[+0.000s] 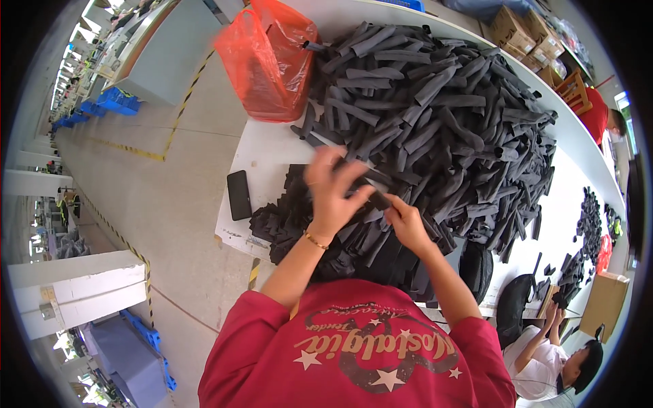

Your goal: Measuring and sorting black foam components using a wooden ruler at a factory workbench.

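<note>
Right grip [408,226] closed on a black fabric piece [379,200], which we record at the near side of the large pile [435,102] of dark fabric tubes. Left grip [332,194] motion-blurred, its fingers spread; we cannot tell whether it touches the piece. Left of the pile, on the white tabletop [257,139], we note a black phone [239,195]; at the pile's far left, a red plastic bag [275,81].

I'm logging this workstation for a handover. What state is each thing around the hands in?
Left grip: fingers spread, motion-blurred
Right grip: pinching a small dark fabric piece
Dark-grey fabric tubes: loosely heaped
Translucent red plastic bag: standing, contents unclear
Black rectangular phone: lying flat, on or off unclear
White table: partly covered
</note>
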{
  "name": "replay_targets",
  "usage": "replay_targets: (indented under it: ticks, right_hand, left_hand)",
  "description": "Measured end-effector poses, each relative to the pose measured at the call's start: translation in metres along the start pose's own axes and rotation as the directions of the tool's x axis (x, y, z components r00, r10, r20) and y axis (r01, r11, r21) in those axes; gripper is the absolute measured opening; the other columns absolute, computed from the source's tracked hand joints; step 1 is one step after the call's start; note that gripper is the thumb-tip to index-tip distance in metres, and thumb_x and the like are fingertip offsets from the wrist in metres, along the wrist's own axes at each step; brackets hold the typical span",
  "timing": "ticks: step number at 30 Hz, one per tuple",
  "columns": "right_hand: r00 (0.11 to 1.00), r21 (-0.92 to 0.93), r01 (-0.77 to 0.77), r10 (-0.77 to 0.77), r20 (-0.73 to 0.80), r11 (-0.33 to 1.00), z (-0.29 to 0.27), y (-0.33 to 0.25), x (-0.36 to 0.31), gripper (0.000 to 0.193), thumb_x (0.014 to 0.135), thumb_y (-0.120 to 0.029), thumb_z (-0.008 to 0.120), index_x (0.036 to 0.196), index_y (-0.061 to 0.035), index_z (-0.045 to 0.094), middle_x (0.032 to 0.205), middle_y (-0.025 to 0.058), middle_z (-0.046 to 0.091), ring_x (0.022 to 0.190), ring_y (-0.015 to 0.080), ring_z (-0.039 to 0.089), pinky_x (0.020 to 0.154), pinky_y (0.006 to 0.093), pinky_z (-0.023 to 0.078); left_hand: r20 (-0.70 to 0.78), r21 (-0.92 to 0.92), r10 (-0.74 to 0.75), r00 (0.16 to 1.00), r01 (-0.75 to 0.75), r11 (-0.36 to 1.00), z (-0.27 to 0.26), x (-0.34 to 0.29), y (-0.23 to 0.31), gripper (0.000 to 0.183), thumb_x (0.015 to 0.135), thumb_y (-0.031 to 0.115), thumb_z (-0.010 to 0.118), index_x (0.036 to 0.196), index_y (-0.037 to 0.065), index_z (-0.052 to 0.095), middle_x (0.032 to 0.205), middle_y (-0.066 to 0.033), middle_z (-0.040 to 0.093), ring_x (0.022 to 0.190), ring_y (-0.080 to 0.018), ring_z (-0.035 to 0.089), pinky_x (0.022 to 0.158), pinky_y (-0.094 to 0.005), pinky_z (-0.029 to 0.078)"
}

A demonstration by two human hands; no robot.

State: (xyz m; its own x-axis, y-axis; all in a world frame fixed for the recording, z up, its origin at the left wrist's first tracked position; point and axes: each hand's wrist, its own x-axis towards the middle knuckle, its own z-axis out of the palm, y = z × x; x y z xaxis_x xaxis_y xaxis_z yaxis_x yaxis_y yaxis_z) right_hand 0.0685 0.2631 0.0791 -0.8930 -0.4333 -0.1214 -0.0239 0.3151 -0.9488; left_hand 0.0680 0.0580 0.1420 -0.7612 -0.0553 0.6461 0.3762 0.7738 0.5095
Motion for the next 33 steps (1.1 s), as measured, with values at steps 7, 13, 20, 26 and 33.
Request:
replay_targets:
  ticks: [7, 13, 20, 26, 33]
  right_hand:
    - [0.986, -0.059, 0.005, -0.015, -0.166, 0.998, 0.068, -0.016, -0.017, 0.017, 0.087, -0.001, 0.053, 0.103, 0.0014, 0.057, 0.071, 0.0246, 0.060, 0.067, 0.0404, 0.063, 0.059, 0.0428, 0.048]
    - [0.991, -0.173, 0.044, -0.066, -0.120, 0.984, 0.081, -0.012, -0.067, 0.008, 0.092, -0.006, 0.055, 0.090, 0.0014, 0.055, 0.066, 0.0235, 0.056, 0.061, 0.0388, 0.060, 0.053, 0.0428, 0.045]
    - [0.995, -0.238, 0.008, 0.016, 0.096, 0.971, 0.022, -0.025, -0.142, 0.011, 0.091, -0.009, 0.060, 0.089, 0.0002, 0.055, 0.064, 0.0237, 0.057, 0.062, 0.0415, 0.061, 0.050, 0.0431, 0.046]
    - [0.999, -0.343, 0.048, -0.040, 0.031, 0.938, -0.017, -0.040, -0.186, 0.014, 0.090, -0.012, 0.063, 0.095, -0.0001, 0.057, 0.062, 0.0187, 0.057, 0.054, 0.0319, 0.063, 0.049, 0.0373, 0.047]
    - [0.987, -0.165, -0.086, 0.062, -0.149, 0.983, -0.012, -0.023, -0.123, 0.015, 0.090, -0.015, 0.066, 0.097, -0.0013, 0.063, 0.058, 0.0091, 0.054, 0.049, 0.0101, 0.051, 0.048, 0.0276, 0.040]
  left_hand:
    - [0.513, -0.856, -0.771, 0.378, 0.287, -0.429, 0.040, -0.064, 0.006, 0.024, 0.093, 0.026, 0.063, 0.101, 0.003, 0.061, 0.075, -0.0047, 0.060, 0.075, -0.0247, 0.065, 0.077, -0.0376, 0.054]
    - [0.378, -0.885, -0.896, 0.232, 0.377, -0.275, 0.011, -0.045, -0.009, 0.023, 0.088, 0.025, 0.070, 0.089, 0.003, 0.061, 0.065, -0.0021, 0.056, 0.045, -0.0092, 0.045, 0.041, -0.0232, 0.036]
    - [0.431, -0.835, -0.883, 0.184, 0.454, -0.313, 0.011, -0.059, -0.011, 0.036, 0.087, 0.035, 0.071, 0.073, 0.007, 0.053, 0.053, 0.0022, 0.046, 0.036, -0.0062, 0.034, 0.035, -0.0213, 0.021]
    - [0.313, -0.942, -0.910, 0.272, 0.213, -0.260, -0.012, -0.028, -0.044, 0.034, 0.097, 0.036, 0.055, 0.075, 0.010, 0.051, 0.052, 0.0037, 0.040, 0.039, -0.0059, 0.031, 0.036, -0.0219, 0.024]
    - [0.353, -0.799, -0.901, 0.252, 0.582, -0.150, 0.013, -0.047, -0.007, 0.025, 0.096, 0.030, 0.056, 0.087, 0.007, 0.059, 0.066, 0.0017, 0.055, 0.053, -0.0052, 0.048, 0.042, -0.0199, 0.033]
